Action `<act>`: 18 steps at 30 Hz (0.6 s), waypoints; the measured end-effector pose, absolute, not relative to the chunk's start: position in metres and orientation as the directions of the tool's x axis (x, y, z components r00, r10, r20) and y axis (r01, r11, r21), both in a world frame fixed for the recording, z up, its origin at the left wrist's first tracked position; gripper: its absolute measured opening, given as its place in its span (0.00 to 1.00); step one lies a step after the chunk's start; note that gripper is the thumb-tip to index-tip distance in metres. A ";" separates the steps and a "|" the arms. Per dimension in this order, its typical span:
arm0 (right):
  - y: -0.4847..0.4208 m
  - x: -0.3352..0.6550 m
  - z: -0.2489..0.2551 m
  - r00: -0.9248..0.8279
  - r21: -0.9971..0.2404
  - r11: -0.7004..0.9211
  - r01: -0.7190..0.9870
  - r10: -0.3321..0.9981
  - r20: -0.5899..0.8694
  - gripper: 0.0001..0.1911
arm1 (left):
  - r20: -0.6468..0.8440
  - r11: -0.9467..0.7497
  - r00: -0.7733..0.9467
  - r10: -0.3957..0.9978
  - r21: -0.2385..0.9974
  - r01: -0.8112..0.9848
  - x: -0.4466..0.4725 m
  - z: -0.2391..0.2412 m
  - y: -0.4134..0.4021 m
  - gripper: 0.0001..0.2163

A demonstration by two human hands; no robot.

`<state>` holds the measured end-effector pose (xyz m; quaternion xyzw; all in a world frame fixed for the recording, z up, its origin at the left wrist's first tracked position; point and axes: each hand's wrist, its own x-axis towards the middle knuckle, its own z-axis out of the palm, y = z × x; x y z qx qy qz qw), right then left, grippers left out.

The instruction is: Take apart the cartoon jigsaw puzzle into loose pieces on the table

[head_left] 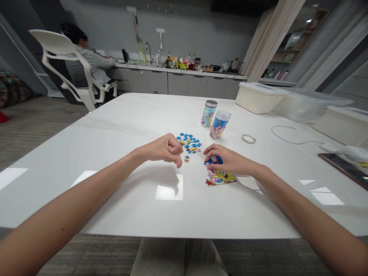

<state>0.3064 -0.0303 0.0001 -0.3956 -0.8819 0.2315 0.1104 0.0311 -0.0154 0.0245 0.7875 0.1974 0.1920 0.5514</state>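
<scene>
A partly assembled jigsaw puzzle [220, 178] with a yellow cartoon face lies flat on the white table. My right hand [225, 159] arches over its upper left part, hiding some of it. Its thumb and fingers close around a blue puzzle piece [205, 163] at the puzzle's left edge. To the left, my left hand [165, 148] hovers above the table, fingers curled in and thumb pointing out, with nothing visible in it. Just beyond it lies a pile of loose puzzle pieces [191, 143], mostly blue and yellow. A single loose piece [186, 158] sits apart, nearer to me.
Behind the pieces stand a lidded cartoon can [209, 114] and an uncovered cartoon can [220, 125]. A round lid [248, 138] lies to their right. Storage boxes [258, 98], a cable [287, 142] and a dark tablet-like object [345, 168] occupy the right side. A person [94, 63] sits far left.
</scene>
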 end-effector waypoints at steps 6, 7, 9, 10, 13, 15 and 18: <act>-0.030 0.306 0.001 -0.663 -0.503 0.576 0.644 0.749 0.008 0.10 | 0.257 -0.533 0.681 0.686 0.814 0.231 0.044 0.011 -0.016 0.29; -0.030 0.306 0.001 -0.662 -0.505 0.574 0.644 0.749 0.008 0.10 | 0.275 -0.620 0.708 0.650 0.731 0.285 0.046 0.009 -0.017 0.27; -0.030 0.306 0.001 -0.663 -0.514 0.575 0.637 0.749 0.016 0.09 | 0.283 -0.792 0.791 0.542 0.485 0.369 0.052 0.002 -0.023 0.22; -0.031 0.306 0.001 -0.664 -0.520 0.574 0.632 0.747 0.019 0.09 | 0.269 -0.860 0.835 0.479 0.336 0.385 0.055 -0.001 -0.026 0.20; -0.031 0.305 0.001 -0.673 -0.533 0.579 0.618 0.739 0.023 0.07 | 0.169 -0.934 0.924 0.342 -0.048 0.354 0.066 -0.013 -0.038 0.13; -0.032 0.304 0.002 -0.678 -0.534 0.584 0.612 0.735 0.027 0.06 | 0.103 -0.932 0.946 0.308 -0.165 0.322 0.071 -0.017 -0.044 0.11; -0.033 0.302 0.004 -0.688 -0.537 0.600 0.593 0.724 0.050 0.05 | 0.054 -0.921 0.944 0.324 -0.211 0.328 0.073 -0.019 -0.048 0.10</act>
